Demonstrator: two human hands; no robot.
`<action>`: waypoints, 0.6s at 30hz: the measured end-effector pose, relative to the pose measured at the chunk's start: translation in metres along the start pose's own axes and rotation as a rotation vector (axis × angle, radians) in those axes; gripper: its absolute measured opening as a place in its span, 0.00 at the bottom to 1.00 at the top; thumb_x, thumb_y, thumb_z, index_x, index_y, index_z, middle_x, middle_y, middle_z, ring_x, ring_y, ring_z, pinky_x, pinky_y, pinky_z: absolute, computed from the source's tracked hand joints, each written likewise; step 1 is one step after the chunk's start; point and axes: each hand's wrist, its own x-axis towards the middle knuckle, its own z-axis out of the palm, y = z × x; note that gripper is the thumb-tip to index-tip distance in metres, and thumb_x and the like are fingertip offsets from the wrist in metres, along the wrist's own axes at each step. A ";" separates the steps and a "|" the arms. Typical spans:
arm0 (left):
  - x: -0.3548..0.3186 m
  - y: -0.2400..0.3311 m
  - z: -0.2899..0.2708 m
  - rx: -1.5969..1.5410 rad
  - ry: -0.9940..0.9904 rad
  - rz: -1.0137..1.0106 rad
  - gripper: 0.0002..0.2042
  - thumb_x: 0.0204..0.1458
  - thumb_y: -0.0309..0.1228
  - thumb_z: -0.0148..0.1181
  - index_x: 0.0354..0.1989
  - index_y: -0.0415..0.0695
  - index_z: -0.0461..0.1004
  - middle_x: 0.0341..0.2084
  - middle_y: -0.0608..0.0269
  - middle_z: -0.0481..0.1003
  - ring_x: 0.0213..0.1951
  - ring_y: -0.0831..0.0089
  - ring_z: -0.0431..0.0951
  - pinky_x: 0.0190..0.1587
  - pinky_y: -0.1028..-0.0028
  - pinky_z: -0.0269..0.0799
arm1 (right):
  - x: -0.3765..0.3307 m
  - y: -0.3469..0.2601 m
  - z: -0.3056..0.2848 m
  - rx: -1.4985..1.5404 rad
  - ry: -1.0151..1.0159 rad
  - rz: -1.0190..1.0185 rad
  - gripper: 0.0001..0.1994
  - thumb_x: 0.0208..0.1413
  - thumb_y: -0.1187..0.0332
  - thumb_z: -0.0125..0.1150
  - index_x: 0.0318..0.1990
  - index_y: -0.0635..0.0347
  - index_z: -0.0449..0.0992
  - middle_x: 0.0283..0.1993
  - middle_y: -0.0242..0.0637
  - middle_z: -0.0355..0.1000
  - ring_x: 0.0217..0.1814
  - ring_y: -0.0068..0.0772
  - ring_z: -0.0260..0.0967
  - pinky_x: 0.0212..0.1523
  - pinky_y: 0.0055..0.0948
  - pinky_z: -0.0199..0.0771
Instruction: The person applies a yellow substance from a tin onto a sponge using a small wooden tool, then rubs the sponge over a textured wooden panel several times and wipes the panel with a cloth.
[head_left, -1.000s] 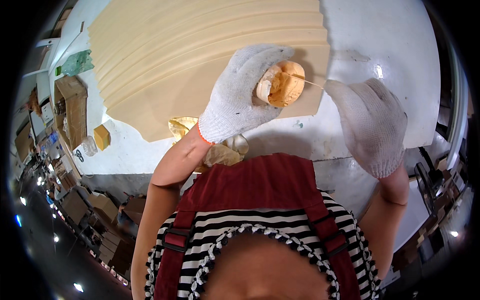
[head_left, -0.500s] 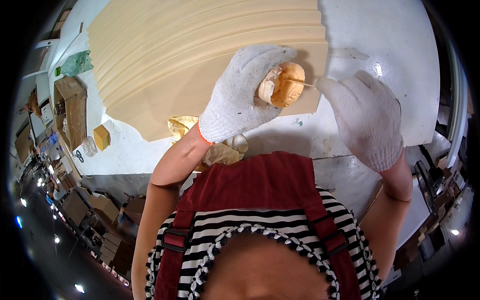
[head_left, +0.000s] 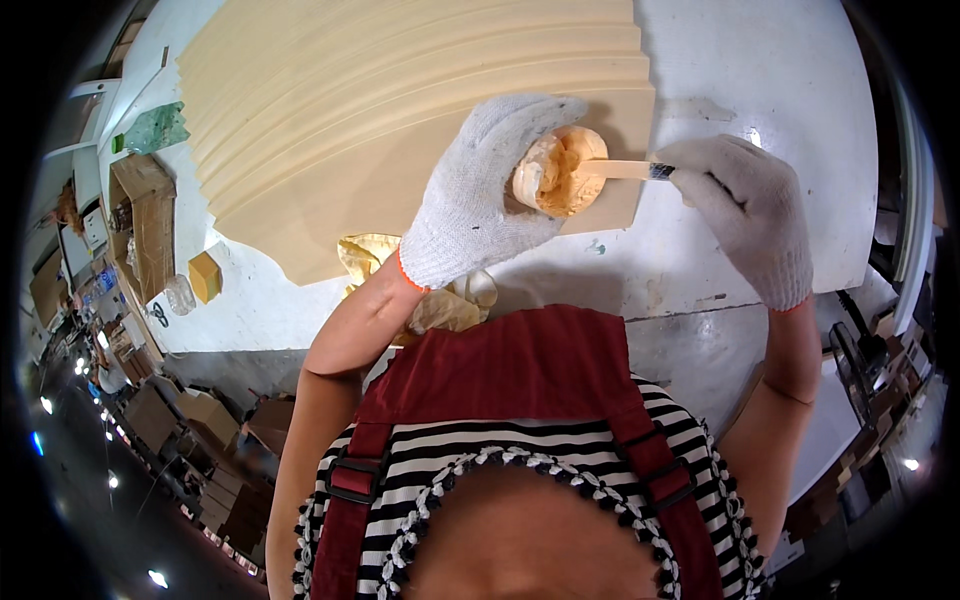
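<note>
My left hand (head_left: 480, 185), in a white knitted glove with an orange cuff edge, is closed around a small round tub (head_left: 538, 178) of pale orange paste. The tub tilts so its mouth faces right, with paste smeared on its rim and inside. To its right, my gloved right hand (head_left: 745, 205) grips a flat spatula (head_left: 625, 170) near its dark end. The spatula's pale blade reaches into the tub's mouth. Beneath the left hand lies a fanned stack of cream-coloured panels (head_left: 420, 130) with stepped edges.
A crumpled yellowish cloth (head_left: 450, 308) lies by the table's near edge. Farther left are a yellow block (head_left: 204, 277), a clear cup (head_left: 178, 294), a brown box (head_left: 145, 215) and a green plastic bottle (head_left: 155, 130). The white table (head_left: 760, 60) extends right.
The spatula has turned from edge-on to showing its flat face. My right hand has rolled and shifted slightly right. The left hand and tub have barely moved.
</note>
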 end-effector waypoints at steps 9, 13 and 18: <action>-0.002 0.004 -0.004 0.019 0.066 -0.004 0.31 0.36 0.29 0.73 0.54 0.41 0.71 0.48 0.56 0.74 0.50 0.60 0.74 0.54 0.68 0.69 | 0.001 0.007 -0.018 0.494 -0.063 0.411 0.08 0.54 0.72 0.59 0.38 0.65 0.80 0.25 0.28 0.73 0.23 0.13 0.62 0.23 0.18 0.62; -0.001 -0.007 -0.006 0.016 0.049 -0.083 0.30 0.35 0.27 0.74 0.53 0.40 0.71 0.47 0.57 0.73 0.49 0.63 0.75 0.52 0.69 0.70 | 0.004 0.036 -0.017 0.887 -0.023 0.447 0.11 0.55 0.75 0.52 0.43 0.68 0.76 0.27 0.34 0.73 0.22 0.15 0.62 0.22 0.17 0.61; -0.011 -0.022 -0.006 -0.163 0.042 -0.087 0.34 0.33 0.28 0.75 0.54 0.42 0.70 0.50 0.55 0.72 0.50 0.59 0.73 0.53 0.67 0.69 | 0.019 0.057 -0.010 0.932 0.220 0.405 0.14 0.57 0.76 0.49 0.48 0.72 0.74 0.32 0.37 0.72 0.27 0.17 0.62 0.27 0.18 0.63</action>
